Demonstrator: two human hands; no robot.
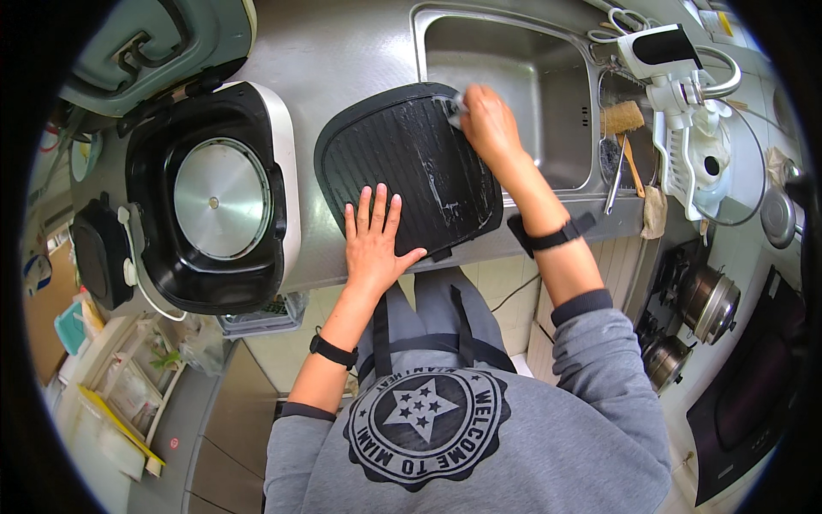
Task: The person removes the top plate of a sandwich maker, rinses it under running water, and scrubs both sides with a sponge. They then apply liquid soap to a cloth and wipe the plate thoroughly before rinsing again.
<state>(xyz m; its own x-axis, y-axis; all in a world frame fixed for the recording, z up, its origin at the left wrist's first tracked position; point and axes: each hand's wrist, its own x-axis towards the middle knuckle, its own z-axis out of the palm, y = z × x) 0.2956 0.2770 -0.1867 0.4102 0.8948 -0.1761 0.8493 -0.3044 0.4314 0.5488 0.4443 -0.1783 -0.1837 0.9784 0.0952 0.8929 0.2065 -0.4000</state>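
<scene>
A black ridged grill plate [392, 154] lies on the steel counter, its right side reaching over the near-left edge of the sink. Whitish wet streaks or suds run along its ridges on the right. My left hand [376, 241] rests flat on the plate's near-left part, fingers spread, holding nothing. At the plate's far-right corner my right hand [489, 122] grips a small whitish wad [458, 110], pressed against the surface. Whether the wad is paper or cloth cannot be told, since my fingers hide most of it.
Left stands an opened cooking appliance [292, 167] with a round metal plate [218, 198] inside and its lid [154, 51] raised. A steel sink [507, 83] lies beyond my right hand. Right are a faucet-mounted filter [668, 54], a sponge [621, 117], a dish rack [677, 154] and pots [706, 302].
</scene>
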